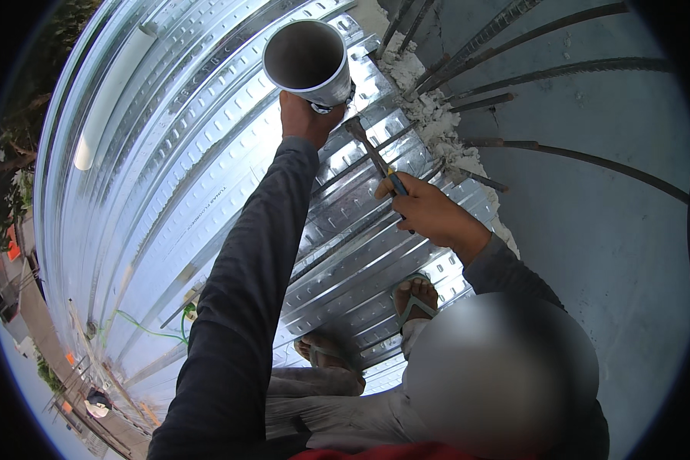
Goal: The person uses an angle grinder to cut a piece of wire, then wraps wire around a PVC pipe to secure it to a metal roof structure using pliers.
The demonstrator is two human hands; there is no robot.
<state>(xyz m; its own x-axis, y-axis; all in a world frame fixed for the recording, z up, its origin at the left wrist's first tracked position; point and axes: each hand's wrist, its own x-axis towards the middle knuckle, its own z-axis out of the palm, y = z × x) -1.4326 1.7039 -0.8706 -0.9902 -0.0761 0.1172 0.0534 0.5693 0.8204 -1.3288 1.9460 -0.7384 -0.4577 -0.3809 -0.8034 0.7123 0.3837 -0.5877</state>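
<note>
My left hand (310, 123) is closed around the lower part of an upright, hollow grey cylinder (336, 89), whose dark inside shows from above. My right hand (416, 205) grips the blue-and-yellow handle of a hammer (372, 153), its metal head lying just below and right of the cylinder, near a dark rebar (395, 136). Beneath both hands is shiny ribbed metal decking (337, 284), on which my sandalled feet (414, 295) stand. A blurred round shape covers the lower right, hiding part of my body.
A rough concrete edge (468, 157) runs along the decking's right, with bent rebars (606, 157) sticking out over a grey concrete surface (590, 245). A white pipe (107, 103) lies on the left, a green cord (138, 322) lower down. Foliage and ground show beyond the left rim.
</note>
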